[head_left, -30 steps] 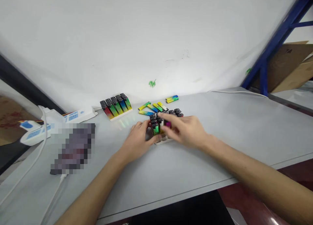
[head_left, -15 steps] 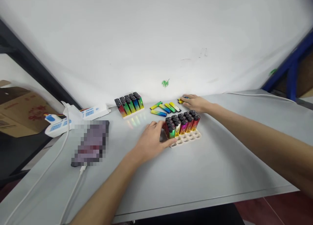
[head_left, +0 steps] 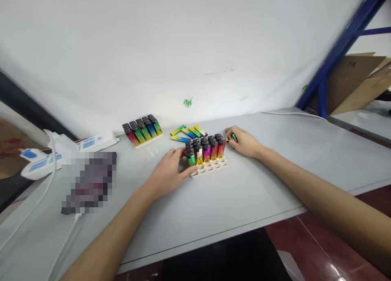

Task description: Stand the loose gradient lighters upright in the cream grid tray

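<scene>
Racked lighters [head_left: 207, 152] upright, tops up; right hand [head_left: 243, 142] holds lighter [head_left: 232, 138], axis unclear.

A grey table [head_left: 275, 163] is occupied centrally by a white rack [head_left: 210, 169] of upright lighters [head_left: 207, 152]. Beyond it, loose lighters [head_left: 180, 139] are scattered; farther left, another filled rack [head_left: 149, 141] is set. Power strips [head_left: 97, 141] and a pixelated dark object [head_left: 91, 183] are laid left.

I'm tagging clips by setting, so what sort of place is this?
Probably a small workshop or storeroom: lighters stand in rows in a white holder on a grey worktable, with cardboard off to the right.
</scene>
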Demonstrator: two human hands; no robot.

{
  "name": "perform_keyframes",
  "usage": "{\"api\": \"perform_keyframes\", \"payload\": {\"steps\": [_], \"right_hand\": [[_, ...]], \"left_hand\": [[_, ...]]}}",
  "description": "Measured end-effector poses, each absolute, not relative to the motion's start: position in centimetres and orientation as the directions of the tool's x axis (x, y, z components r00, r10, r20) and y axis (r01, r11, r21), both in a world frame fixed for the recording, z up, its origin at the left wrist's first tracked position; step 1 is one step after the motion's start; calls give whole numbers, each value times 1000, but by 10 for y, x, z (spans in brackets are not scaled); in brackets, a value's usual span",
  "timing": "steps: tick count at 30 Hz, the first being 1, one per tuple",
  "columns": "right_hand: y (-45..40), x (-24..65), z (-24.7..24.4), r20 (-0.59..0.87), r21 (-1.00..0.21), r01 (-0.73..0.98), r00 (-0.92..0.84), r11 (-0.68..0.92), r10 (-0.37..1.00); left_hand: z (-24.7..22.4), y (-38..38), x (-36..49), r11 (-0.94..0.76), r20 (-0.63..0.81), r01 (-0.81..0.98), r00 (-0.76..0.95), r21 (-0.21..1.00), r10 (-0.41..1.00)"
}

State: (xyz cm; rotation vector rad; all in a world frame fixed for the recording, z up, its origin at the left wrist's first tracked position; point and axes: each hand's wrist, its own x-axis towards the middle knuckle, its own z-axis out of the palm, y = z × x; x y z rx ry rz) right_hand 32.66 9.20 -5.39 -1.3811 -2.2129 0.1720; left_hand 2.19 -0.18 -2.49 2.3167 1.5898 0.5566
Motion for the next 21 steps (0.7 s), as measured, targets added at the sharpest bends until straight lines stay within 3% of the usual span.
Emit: {"api": "perform_keyframes", "payload": {"steps": [5,10,13,17,21], "right_hand": [[85,326,-52,435,-305,888,-192,345,880],[82,332,-41,247,-260,955,-80,146,966],[83,339,-38,195,-333,936,-44,109,980],[81,343,-34,237,-468,879,21,95,971],[73,336,-27,257,-722,662,-10,199,966]], "left_hand": [[-25,1,21,-333,144,849,300,411,943],[-26,2,18,-318,138,856,287,407,948],[-26,1,17,-330,125,851,306,409,944],[-24,-1,18,-350,87,857,344,378,935],[-24,-2,20,-378,85,854,373,357,924]]}}
